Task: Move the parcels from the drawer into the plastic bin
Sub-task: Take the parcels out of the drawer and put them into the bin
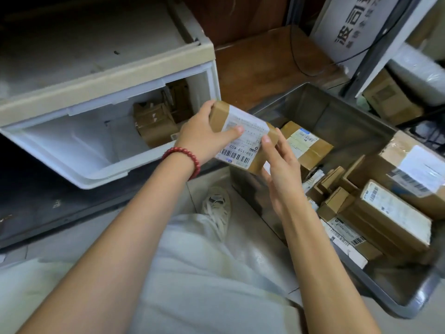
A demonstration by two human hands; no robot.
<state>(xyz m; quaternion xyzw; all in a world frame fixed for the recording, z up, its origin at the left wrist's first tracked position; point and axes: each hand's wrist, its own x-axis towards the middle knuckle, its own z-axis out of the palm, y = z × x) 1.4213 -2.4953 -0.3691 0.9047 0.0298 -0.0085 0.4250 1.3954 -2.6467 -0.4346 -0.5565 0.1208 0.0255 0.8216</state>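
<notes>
A brown cardboard parcel [243,141] with a white barcode label hangs in the air between the open white drawer [79,150] and the grey plastic bin [342,112]. My left hand [204,138], with a red bead bracelet on the wrist, grips the parcel's left end, thumb across the label. My right hand [281,169] holds its right end, thumb on top and fingers underneath. A few brown parcels [156,124] lie at the drawer's back right. Several labelled parcels [395,213] fill the bin.
The drawer sticks out of a beige cabinet [106,75] at the left. My leg in light trousers and a white shoe [216,206] lie between drawer and bin. A metal shelf [375,56] with boxes stands behind the bin at the right.
</notes>
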